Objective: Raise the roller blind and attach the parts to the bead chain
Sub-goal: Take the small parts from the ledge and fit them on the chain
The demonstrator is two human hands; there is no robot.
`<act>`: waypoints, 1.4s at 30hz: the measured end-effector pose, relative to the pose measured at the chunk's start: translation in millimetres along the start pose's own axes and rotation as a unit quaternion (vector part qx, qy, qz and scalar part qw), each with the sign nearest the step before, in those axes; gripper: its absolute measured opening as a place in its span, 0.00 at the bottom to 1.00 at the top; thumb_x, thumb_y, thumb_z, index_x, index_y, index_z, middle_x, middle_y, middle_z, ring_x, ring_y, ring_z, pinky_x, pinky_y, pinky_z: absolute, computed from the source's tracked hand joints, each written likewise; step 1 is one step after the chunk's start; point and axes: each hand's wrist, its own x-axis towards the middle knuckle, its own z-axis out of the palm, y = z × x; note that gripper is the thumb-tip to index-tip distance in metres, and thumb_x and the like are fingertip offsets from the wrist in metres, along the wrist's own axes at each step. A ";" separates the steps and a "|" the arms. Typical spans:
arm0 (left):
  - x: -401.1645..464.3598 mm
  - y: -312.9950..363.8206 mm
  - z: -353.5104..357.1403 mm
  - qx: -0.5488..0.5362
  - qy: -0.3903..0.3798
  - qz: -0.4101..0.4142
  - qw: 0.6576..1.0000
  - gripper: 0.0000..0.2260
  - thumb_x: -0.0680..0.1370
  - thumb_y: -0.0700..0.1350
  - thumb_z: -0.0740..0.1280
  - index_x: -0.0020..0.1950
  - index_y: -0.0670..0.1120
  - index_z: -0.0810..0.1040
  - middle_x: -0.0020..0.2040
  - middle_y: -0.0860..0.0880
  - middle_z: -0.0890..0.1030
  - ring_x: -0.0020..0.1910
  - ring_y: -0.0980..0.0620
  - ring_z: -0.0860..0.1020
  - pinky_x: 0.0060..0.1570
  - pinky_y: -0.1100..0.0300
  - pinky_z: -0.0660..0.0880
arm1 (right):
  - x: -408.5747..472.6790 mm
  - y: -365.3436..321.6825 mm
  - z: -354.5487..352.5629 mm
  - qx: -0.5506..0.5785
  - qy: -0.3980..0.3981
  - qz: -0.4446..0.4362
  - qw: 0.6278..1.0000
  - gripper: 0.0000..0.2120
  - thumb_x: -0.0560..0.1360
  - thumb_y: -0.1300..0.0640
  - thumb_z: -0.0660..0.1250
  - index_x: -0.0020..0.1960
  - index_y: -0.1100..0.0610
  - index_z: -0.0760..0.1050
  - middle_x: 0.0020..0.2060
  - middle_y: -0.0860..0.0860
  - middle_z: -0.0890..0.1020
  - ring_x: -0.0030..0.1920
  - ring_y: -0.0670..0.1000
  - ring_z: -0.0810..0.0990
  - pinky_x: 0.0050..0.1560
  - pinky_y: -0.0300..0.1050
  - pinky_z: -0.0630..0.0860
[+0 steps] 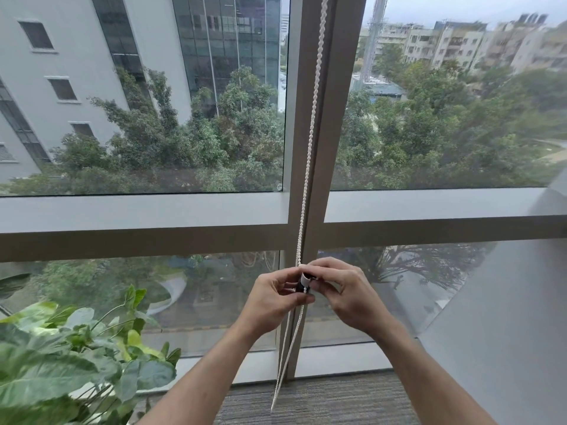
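A white bead chain [310,154] hangs down in front of the vertical window post, its two strands twisted together above my hands and parting below them toward the floor. My left hand [273,297] and my right hand [343,291] meet on the chain at about sill height. Between their fingertips sits a small black and white part [304,282], pressed against the chain; both hands pinch it. The roller blind itself is out of view above the frame.
A large leafy potted plant [70,360] fills the lower left. The grey window frame [144,222] crosses the view, with glass above and below. Grey carpet [334,400] lies under my arms. A pale wall [521,317] rises at right.
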 end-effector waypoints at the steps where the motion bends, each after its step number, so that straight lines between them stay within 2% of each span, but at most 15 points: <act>1: -0.6 -0.4 -0.5 -0.002 0.000 0.000 1.000 0.21 0.66 0.37 0.77 0.56 0.53 0.85 0.48 0.48 0.87 0.48 0.50 0.84 0.54 0.50 0.81 | 0.0 -1.2 1.1 -0.002 0.003 -0.002 1.000 0.15 0.75 0.67 0.71 0.60 0.58 0.82 0.52 0.48 0.83 0.54 0.39 0.80 0.55 0.32 0.75; 8: -3.1 -1.1 -5.7 -0.008 -0.020 0.000 1.000 0.18 0.67 0.37 0.77 0.54 0.50 0.85 0.47 0.46 0.87 0.48 0.48 0.84 0.55 0.48 0.80 | 0.8 -8.7 4.3 -0.004 0.003 -0.001 1.000 0.15 0.75 0.66 0.72 0.60 0.57 0.83 0.51 0.48 0.84 0.54 0.41 0.81 0.54 0.31 0.75; 14: -5.2 2.6 -8.8 -0.012 -0.028 -0.001 1.000 0.14 0.68 0.36 0.77 0.51 0.48 0.86 0.44 0.49 0.87 0.46 0.51 0.84 0.51 0.57 0.80 | 0.9 -16.3 10.2 -0.004 0.012 0.001 1.000 0.15 0.75 0.68 0.72 0.59 0.57 0.83 0.50 0.49 0.84 0.52 0.41 0.81 0.53 0.31 0.74; 19: -7.4 2.0 -11.6 0.003 -0.025 -0.002 1.000 0.13 0.68 0.34 0.76 0.50 0.46 0.86 0.44 0.47 0.86 0.46 0.50 0.83 0.53 0.53 0.80 | 0.8 -21.1 13.3 -0.014 0.010 0.005 1.000 0.14 0.74 0.67 0.72 0.59 0.57 0.83 0.48 0.49 0.84 0.51 0.42 0.80 0.52 0.28 0.72; 24: -9.6 2.8 -10.3 -0.012 -0.026 -0.011 1.000 0.11 0.70 0.30 0.74 0.50 0.42 0.85 0.41 0.50 0.86 0.42 0.54 0.83 0.45 0.61 0.79 | 3.3 -23.4 13.0 -0.008 0.014 0.028 0.999 0.14 0.74 0.66 0.72 0.58 0.57 0.83 0.48 0.48 0.84 0.51 0.41 0.81 0.51 0.27 0.72; 29: -10.1 2.4 -13.2 -0.010 -0.023 -0.013 1.000 0.11 0.70 0.31 0.75 0.50 0.42 0.85 0.42 0.46 0.86 0.42 0.52 0.82 0.45 0.58 0.80 | 4.0 -21.3 8.2 -0.021 -0.046 0.026 0.998 0.15 0.77 0.67 0.68 0.62 0.57 0.81 0.51 0.49 0.83 0.52 0.44 0.81 0.53 0.31 0.73; 34: -9.8 2.1 -13.1 -0.001 -0.040 -0.020 0.999 0.10 0.69 0.36 0.76 0.49 0.43 0.85 0.40 0.47 0.84 0.39 0.50 0.81 0.42 0.55 0.80 | 3.5 -22.0 9.0 -0.009 -0.020 0.033 0.999 0.13 0.75 0.65 0.71 0.59 0.57 0.83 0.48 0.48 0.83 0.49 0.43 0.81 0.51 0.31 0.74; 36: -9.7 2.1 -13.4 0.001 -0.041 -0.022 0.999 0.12 0.68 0.37 0.77 0.51 0.45 0.85 0.40 0.48 0.84 0.38 0.51 0.81 0.41 0.57 0.79 | 4.3 -22.2 9.9 -0.011 -0.013 0.034 0.999 0.12 0.75 0.65 0.72 0.58 0.58 0.83 0.48 0.49 0.84 0.49 0.45 0.82 0.50 0.33 0.76; 38: -10.1 1.8 -13.2 -0.004 -0.033 -0.027 0.999 0.19 0.67 0.38 0.78 0.56 0.50 0.84 0.40 0.49 0.85 0.38 0.52 0.82 0.40 0.59 0.79 | 4.3 -22.2 10.9 -0.013 -0.003 0.034 0.999 0.11 0.74 0.65 0.72 0.56 0.59 0.84 0.47 0.50 0.84 0.47 0.46 0.82 0.48 0.32 0.76; 40: -10.5 0.0 -13.8 -0.020 -0.016 -0.040 0.999 0.29 0.64 0.39 0.79 0.62 0.56 0.79 0.41 0.45 0.86 0.39 0.51 0.84 0.40 0.58 0.80 | 4.3 -21.7 11.6 -0.009 0.008 0.040 0.999 0.10 0.74 0.66 0.73 0.54 0.60 0.85 0.47 0.51 0.85 0.46 0.46 0.83 0.48 0.33 0.76; 42: -10.5 -1.4 -13.5 -0.007 0.002 -0.037 0.999 0.32 0.64 0.39 0.81 0.63 0.58 0.74 0.42 0.42 0.87 0.39 0.49 0.85 0.39 0.57 0.81 | 4.6 -21.7 12.0 -0.003 0.017 0.048 0.999 0.10 0.73 0.66 0.73 0.53 0.60 0.85 0.46 0.51 0.85 0.45 0.45 0.83 0.48 0.34 0.77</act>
